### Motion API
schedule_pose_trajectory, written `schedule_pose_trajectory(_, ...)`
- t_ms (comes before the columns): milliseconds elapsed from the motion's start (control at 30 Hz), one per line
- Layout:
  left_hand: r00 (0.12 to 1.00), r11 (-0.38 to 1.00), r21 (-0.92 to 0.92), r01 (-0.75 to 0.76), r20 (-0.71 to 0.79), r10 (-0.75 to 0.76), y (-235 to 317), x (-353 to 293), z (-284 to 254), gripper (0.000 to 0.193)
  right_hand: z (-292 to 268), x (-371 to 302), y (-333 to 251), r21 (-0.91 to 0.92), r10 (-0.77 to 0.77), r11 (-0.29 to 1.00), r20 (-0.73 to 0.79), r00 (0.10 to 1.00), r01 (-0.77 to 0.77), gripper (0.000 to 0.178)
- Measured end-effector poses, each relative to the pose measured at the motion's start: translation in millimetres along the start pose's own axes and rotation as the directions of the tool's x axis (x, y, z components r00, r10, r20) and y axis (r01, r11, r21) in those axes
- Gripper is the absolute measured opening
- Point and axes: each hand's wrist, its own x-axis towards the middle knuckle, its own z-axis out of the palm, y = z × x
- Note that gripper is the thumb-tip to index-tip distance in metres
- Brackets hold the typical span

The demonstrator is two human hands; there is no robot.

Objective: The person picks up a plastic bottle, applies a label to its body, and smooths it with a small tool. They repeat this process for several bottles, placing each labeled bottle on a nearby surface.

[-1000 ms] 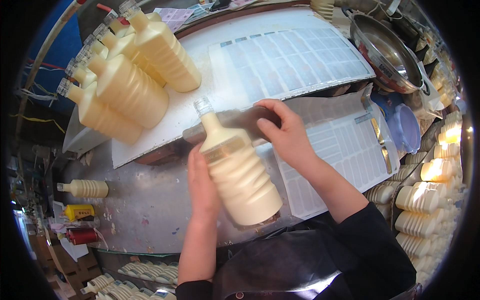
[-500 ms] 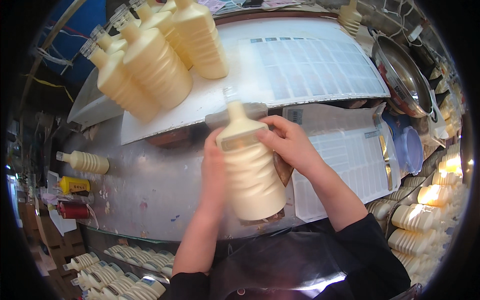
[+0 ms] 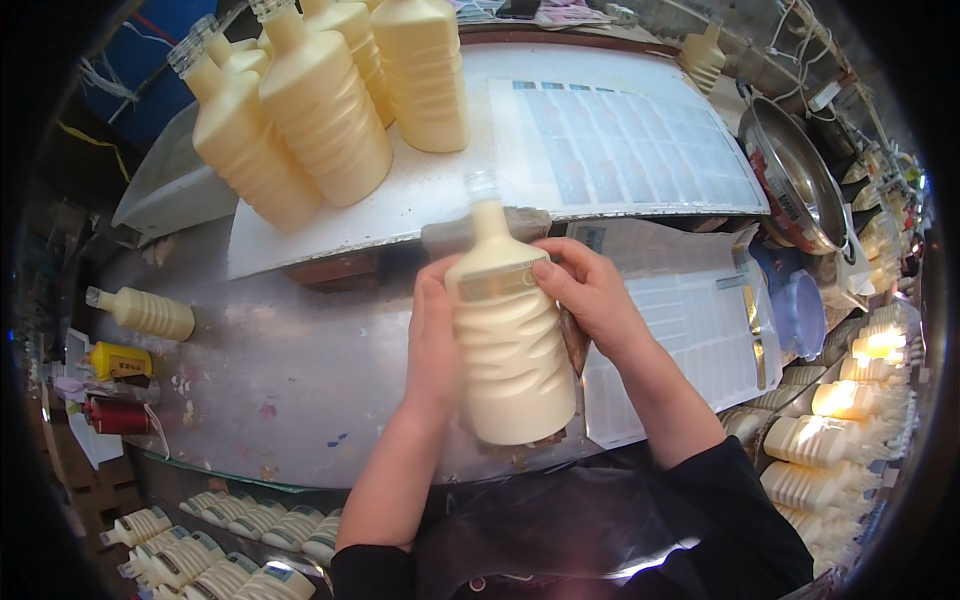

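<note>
Head view, from where I stand: the right hand [image 3: 598,300] has its thumb pressed on the label [image 3: 490,285], near the label's right end, and its other fingers bend behind the shoulder of the cream bottle [image 3: 515,350], so they pinch its edge; those fingertips are partly hidden. The left hand [image 3: 432,335] grips the opposite side, its fingers close together, and where their tips end I cannot tell.

The bottle lies tilted between both hands, its neck pointing away from the person; the clear cap [image 3: 482,185] is blurred. Under it is a brownish support [image 3: 445,236], mostly covered by the bottle. To the right, a pale label sheet [image 3: 680,330] is partly behind the right forearm.

Farther, on the white board [image 3: 420,218], stand more bottles [image 3: 325,120], some of them cut by the upper edge. At far left, the red spool [image 3: 115,415] is small and not easy to make out.
</note>
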Motion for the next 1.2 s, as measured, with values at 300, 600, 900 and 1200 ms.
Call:
schedule_pose_trajectory(300, 0.997, 0.981, 0.181, -0.071, 0.004, 0.071, -1, 3, 1, 0.040, 3, -4, -7, 0.022, 0.013, 1.000, -0.012, 1.000, -0.012, 0.040)
schedule_pose_trajectory(600, 0.996, 0.989, -0.119, 0.092, 0.031, -0.089, -6, 4, -12, 0.039, -2, -8, -7, -0.041, -0.002, 0.999, -0.080, 0.997, -0.002, 0.032)
schedule_pose_trajectory(900, 0.972, 0.870, -0.438, 0.225, 0.034, -0.234, 16, -18, 4, 0.046, 29, -42, -31, -0.768, -0.755, 0.325, 0.140, 0.640, 0.551, 0.025)
schedule_pose_trajectory(1200, 0.964, 0.776, -0.584, 0.238, 0.044, -0.262, 6, -20, 0, 0.053, 67, -50, -57, -0.756, -0.596, -0.181, 0.593, 0.541, 0.629, 0.037)
